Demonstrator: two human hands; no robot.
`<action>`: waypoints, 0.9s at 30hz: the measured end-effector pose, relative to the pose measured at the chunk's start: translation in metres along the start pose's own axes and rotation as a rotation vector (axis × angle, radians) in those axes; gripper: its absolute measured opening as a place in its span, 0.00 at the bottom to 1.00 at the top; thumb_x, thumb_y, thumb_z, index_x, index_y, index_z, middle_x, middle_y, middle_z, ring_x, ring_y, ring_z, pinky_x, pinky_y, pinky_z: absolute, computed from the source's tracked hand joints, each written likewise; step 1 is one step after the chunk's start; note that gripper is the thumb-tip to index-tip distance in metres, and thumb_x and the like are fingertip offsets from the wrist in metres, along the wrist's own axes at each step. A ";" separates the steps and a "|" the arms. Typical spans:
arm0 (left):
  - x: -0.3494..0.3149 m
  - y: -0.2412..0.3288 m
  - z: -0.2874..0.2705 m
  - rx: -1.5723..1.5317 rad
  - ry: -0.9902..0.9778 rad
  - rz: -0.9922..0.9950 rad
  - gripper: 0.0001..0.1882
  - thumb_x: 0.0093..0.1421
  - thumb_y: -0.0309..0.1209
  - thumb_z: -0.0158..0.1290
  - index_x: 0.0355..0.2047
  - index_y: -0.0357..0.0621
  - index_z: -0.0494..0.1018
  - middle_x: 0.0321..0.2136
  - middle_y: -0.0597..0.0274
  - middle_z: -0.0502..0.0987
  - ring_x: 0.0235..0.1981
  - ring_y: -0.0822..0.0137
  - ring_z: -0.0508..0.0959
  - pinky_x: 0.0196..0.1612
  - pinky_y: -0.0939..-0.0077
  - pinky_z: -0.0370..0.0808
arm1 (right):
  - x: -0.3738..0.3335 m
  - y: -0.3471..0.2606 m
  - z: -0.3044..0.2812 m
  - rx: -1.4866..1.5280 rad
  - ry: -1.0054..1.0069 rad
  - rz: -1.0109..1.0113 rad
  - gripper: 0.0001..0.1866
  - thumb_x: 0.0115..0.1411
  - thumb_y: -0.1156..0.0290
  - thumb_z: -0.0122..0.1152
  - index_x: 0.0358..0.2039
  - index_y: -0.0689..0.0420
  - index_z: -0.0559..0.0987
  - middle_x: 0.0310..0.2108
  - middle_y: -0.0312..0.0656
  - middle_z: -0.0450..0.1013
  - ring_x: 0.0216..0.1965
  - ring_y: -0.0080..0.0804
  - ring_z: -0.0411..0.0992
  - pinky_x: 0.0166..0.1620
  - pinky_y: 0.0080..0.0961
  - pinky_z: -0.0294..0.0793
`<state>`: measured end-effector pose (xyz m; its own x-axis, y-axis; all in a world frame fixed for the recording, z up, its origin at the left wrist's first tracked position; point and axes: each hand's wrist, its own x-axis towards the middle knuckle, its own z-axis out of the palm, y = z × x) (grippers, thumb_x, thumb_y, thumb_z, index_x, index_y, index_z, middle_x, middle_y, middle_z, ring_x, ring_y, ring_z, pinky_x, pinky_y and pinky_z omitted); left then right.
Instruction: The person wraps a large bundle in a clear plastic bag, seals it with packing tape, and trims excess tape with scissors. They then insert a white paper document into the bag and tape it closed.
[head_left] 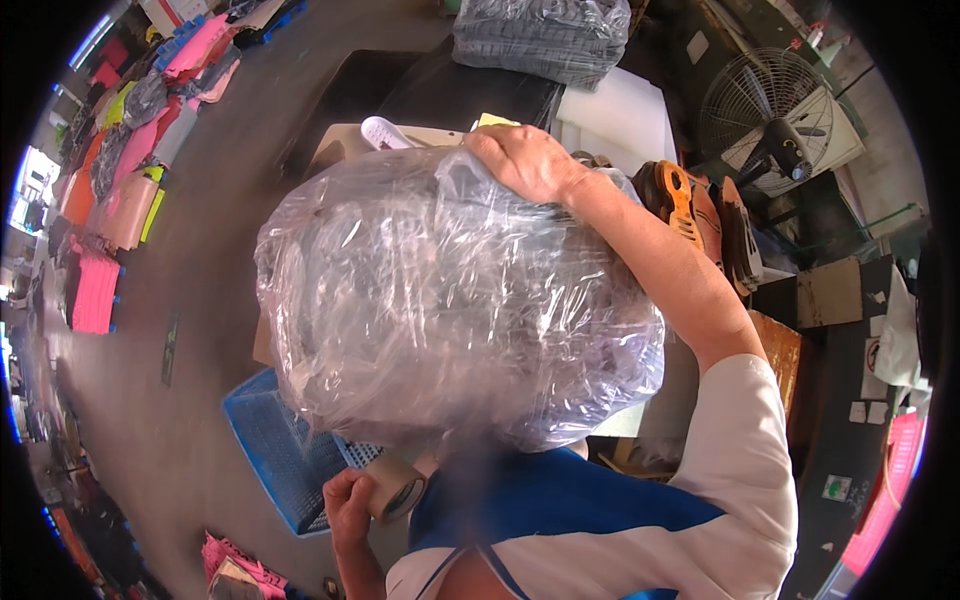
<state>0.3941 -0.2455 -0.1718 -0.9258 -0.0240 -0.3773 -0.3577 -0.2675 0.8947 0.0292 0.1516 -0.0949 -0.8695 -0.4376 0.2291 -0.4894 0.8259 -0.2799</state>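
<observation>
A large bundle in clear, crinkled plastic (440,300) fills the middle of the view, in front of my body. What it holds is blurred by glare and folds. My right hand (530,165) reaches over its far side, with the fingers curled down on the plastic at the top edge. Low and left of the bundle, my left hand (348,500) grips a roll of brown packing tape (397,488) by its outer side. Just past the bundle's far edge lies a white sole-shaped piece (384,133) on the table.
Another plastic-wrapped bundle (540,40) and white sheets (630,115) stand at the back. Orange and brown sole-shaped pieces (682,205) are at the right, before a standing fan (770,120). A blue crate (255,415) sits at left; coloured sheets (130,200) are stacked beyond.
</observation>
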 end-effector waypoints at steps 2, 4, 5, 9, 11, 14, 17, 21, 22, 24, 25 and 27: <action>-0.001 -0.001 -0.001 0.031 -0.005 -0.012 0.06 0.65 0.28 0.59 0.32 0.38 0.80 0.30 0.68 0.82 0.31 0.79 0.77 0.37 0.82 0.73 | 0.000 0.002 -0.002 0.124 0.005 0.021 0.32 0.76 0.46 0.33 0.56 0.58 0.79 0.47 0.58 0.79 0.49 0.60 0.77 0.58 0.46 0.74; -0.002 0.000 -0.002 0.028 -0.016 -0.008 0.06 0.65 0.27 0.60 0.32 0.38 0.80 0.30 0.68 0.82 0.31 0.79 0.77 0.37 0.82 0.73 | 0.001 -0.005 -0.017 0.171 0.023 0.061 0.33 0.76 0.45 0.33 0.56 0.58 0.79 0.43 0.56 0.81 0.49 0.59 0.77 0.58 0.46 0.74; -0.003 0.001 -0.002 0.026 -0.018 -0.012 0.06 0.65 0.27 0.60 0.32 0.37 0.81 0.29 0.69 0.82 0.31 0.79 0.77 0.37 0.82 0.73 | 0.000 -0.010 -0.024 0.236 -0.029 0.144 0.33 0.76 0.45 0.34 0.56 0.58 0.79 0.43 0.55 0.81 0.50 0.58 0.77 0.58 0.45 0.74; -0.008 0.017 0.002 0.130 -0.013 0.059 0.06 0.64 0.26 0.59 0.32 0.36 0.81 0.28 0.69 0.82 0.30 0.78 0.76 0.36 0.82 0.72 | 0.000 -0.034 -0.034 0.147 0.136 -0.022 0.29 0.74 0.47 0.42 0.53 0.56 0.82 0.50 0.48 0.80 0.58 0.47 0.73 0.63 0.43 0.69; -0.013 0.031 0.009 0.181 0.050 0.058 0.05 0.62 0.24 0.58 0.30 0.37 0.82 0.27 0.67 0.81 0.28 0.78 0.76 0.34 0.82 0.71 | -0.005 -0.047 -0.018 -0.151 -0.004 -0.251 0.26 0.73 0.49 0.46 0.52 0.55 0.83 0.53 0.45 0.79 0.59 0.44 0.72 0.65 0.44 0.67; -0.016 0.055 0.020 0.290 0.041 0.207 0.05 0.58 0.24 0.58 0.27 0.38 0.82 0.24 0.64 0.81 0.26 0.77 0.75 0.32 0.82 0.69 | -0.003 -0.040 -0.010 -0.081 0.015 -0.254 0.23 0.73 0.52 0.47 0.52 0.55 0.83 0.56 0.43 0.78 0.60 0.41 0.72 0.71 0.47 0.59; -0.019 0.075 0.031 0.374 0.027 0.418 0.05 0.54 0.27 0.58 0.25 0.39 0.81 0.22 0.61 0.80 0.23 0.73 0.75 0.29 0.81 0.66 | -0.008 -0.039 -0.014 0.118 0.034 -0.230 0.25 0.74 0.50 0.45 0.54 0.55 0.82 0.57 0.45 0.77 0.63 0.41 0.71 0.74 0.49 0.53; -0.017 0.085 0.047 0.375 0.086 0.642 0.08 0.54 0.31 0.58 0.22 0.41 0.80 0.21 0.59 0.80 0.21 0.68 0.75 0.27 0.76 0.66 | -0.043 -0.070 -0.014 0.330 0.089 -0.229 0.28 0.74 0.47 0.44 0.57 0.57 0.79 0.59 0.47 0.76 0.66 0.41 0.68 0.76 0.49 0.50; -0.015 0.087 0.049 0.382 0.077 0.639 0.08 0.54 0.32 0.58 0.22 0.41 0.80 0.21 0.59 0.79 0.22 0.68 0.75 0.27 0.75 0.66 | -0.058 -0.082 -0.010 0.386 0.130 -0.297 0.27 0.74 0.50 0.46 0.57 0.59 0.79 0.59 0.50 0.75 0.66 0.43 0.68 0.75 0.52 0.51; -0.013 0.091 0.051 0.397 0.070 0.634 0.09 0.55 0.33 0.58 0.22 0.42 0.80 0.21 0.60 0.79 0.23 0.67 0.75 0.28 0.72 0.67 | -0.079 -0.096 -0.006 0.435 0.120 -0.396 0.24 0.71 0.57 0.57 0.58 0.63 0.77 0.59 0.55 0.74 0.64 0.48 0.70 0.71 0.52 0.62; -0.013 0.092 0.051 0.408 0.031 0.604 0.09 0.55 0.33 0.58 0.22 0.42 0.80 0.21 0.60 0.79 0.24 0.67 0.75 0.29 0.72 0.67 | -0.085 -0.093 -0.009 0.421 0.211 -0.435 0.24 0.69 0.58 0.58 0.58 0.63 0.77 0.57 0.55 0.75 0.63 0.49 0.71 0.69 0.51 0.65; -0.013 0.094 0.050 0.387 -0.009 0.564 0.10 0.56 0.34 0.59 0.22 0.42 0.80 0.22 0.61 0.78 0.25 0.67 0.76 0.31 0.71 0.67 | -0.097 -0.081 -0.017 0.329 0.301 -0.503 0.24 0.66 0.61 0.62 0.57 0.64 0.76 0.52 0.55 0.77 0.60 0.52 0.72 0.65 0.48 0.70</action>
<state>0.3663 -0.2220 -0.0712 -0.9838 -0.0501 0.1721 0.1632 0.1475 0.9755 0.1541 0.1329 -0.0781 -0.4967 -0.5834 0.6426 -0.8665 0.3751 -0.3292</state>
